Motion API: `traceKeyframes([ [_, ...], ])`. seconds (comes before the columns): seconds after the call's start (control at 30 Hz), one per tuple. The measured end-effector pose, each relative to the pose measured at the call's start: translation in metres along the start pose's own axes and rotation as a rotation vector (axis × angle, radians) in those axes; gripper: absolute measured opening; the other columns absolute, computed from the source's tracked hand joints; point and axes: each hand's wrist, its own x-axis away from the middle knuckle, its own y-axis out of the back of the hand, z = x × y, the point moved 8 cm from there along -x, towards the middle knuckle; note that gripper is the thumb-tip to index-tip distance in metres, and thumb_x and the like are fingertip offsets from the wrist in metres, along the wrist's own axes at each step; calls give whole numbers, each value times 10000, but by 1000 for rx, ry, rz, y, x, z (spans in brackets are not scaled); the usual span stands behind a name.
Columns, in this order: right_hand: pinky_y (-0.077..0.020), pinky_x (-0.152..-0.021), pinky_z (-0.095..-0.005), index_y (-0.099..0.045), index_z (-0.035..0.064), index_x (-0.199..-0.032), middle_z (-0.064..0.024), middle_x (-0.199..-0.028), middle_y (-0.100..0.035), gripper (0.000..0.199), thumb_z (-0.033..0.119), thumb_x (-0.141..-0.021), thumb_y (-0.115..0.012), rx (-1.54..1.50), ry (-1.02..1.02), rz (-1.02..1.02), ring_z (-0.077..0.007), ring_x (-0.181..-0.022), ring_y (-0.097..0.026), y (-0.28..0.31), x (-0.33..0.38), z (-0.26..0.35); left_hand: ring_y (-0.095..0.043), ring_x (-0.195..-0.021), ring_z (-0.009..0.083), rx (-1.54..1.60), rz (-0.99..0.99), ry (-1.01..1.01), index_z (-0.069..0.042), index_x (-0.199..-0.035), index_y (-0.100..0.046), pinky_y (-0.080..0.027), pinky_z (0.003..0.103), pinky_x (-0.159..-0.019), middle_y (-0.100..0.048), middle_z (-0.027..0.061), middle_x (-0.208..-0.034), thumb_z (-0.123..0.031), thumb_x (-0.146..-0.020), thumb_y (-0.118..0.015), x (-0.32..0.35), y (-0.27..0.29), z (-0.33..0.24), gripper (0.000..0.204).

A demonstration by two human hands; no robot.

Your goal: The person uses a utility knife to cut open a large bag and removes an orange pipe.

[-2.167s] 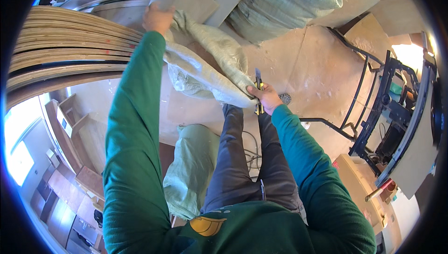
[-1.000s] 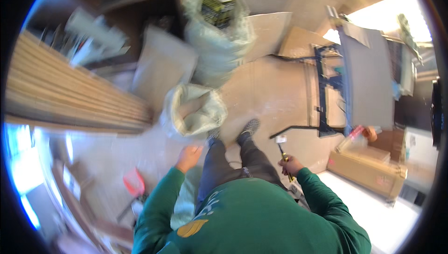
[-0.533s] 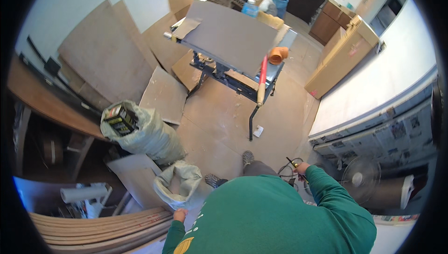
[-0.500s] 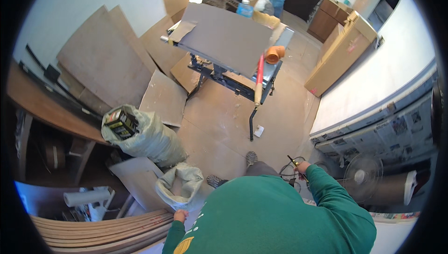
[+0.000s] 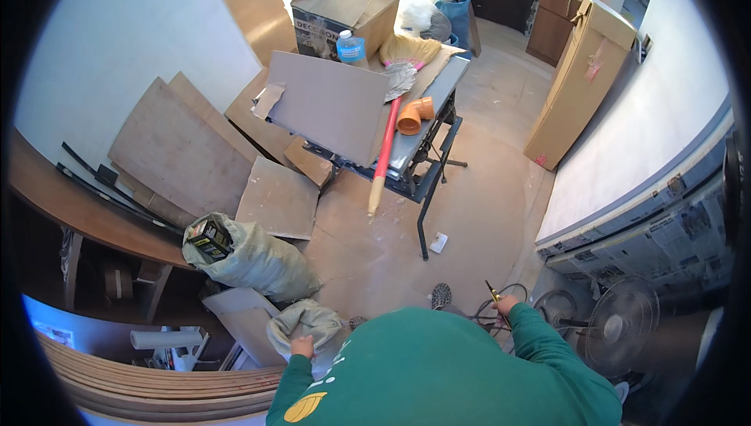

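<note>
My right hand (image 5: 507,305) is closed around a thin black-and-yellow tool (image 5: 493,291), its narrow dark end pointing up and forward; the exact kind is too small to tell. Low at the left, my left hand (image 5: 302,346) has its fingers curled in, and nothing shows in it. It appears in front of an open pale woven sack (image 5: 301,320); I cannot tell whether they touch. Ahead stands a folding workbench (image 5: 426,183) bearing a grey-brown board (image 5: 328,105), a broom with a red handle (image 5: 387,140), an orange pipe elbow (image 5: 415,116) and a plastic bottle (image 5: 352,50).
A fuller woven sack (image 5: 270,266) with a dark box on top stands at the left, before leaning boards (image 5: 180,144). To my right are a fan (image 5: 614,324) and loose cable (image 5: 485,316). A tall carton (image 5: 575,89) leans along the right wall. A small white piece (image 5: 439,243) lies on the floor.
The view has shifted, with the workbench now lower and further left in the picture. My left hand has risen slightly over the open sack; my right hand still holds the thin tool.
</note>
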Motion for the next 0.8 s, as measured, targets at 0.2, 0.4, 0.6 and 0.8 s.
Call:
traceKeyframes([
  [0.2,-546,-451,-451,-578,48,-1067,-135,-694,-616,220,196,-934,-671,-527,-237,88,-271,-538,-641,34,-32,-32,-700,-808,262,875,69,330,-66,-1242,-663,-598,350,-748,-688,167,-1131,-164,-868,-668,51,67,-115,387],
  [0.4,-558,-533,-442,-669,33,-1034,-164,-838,-681,208,218,-938,-666,127,-89,112,-275,-659,-686,41,-76,-86,-708,-830,299,645,151,218,-69,-1268,-638,-572,451,-655,-719,145,-1081,-135,-821,-670,38,-8,-81,452],
  [0.6,-540,-524,-410,-683,19,-999,-143,-760,-685,278,268,-888,-735,-234,-314,191,-247,-599,-668,46,-34,-31,-700,-710,296,812,58,392,-39,-1113,-657,-561,434,-625,-717,145,-1002,-250,-883,-638,46,-17,-65,313],
  [0.8,-497,-451,-399,-625,34,-1021,-103,-656,-606,231,204,-899,-724,-236,-173,68,-232,-515,-602,73,-59,12,-686,-698,239,838,172,345,-1,-1078,-669,-565,390,-659,-703,123,-914,-376,-916,-648,-24,0,-89,409],
])
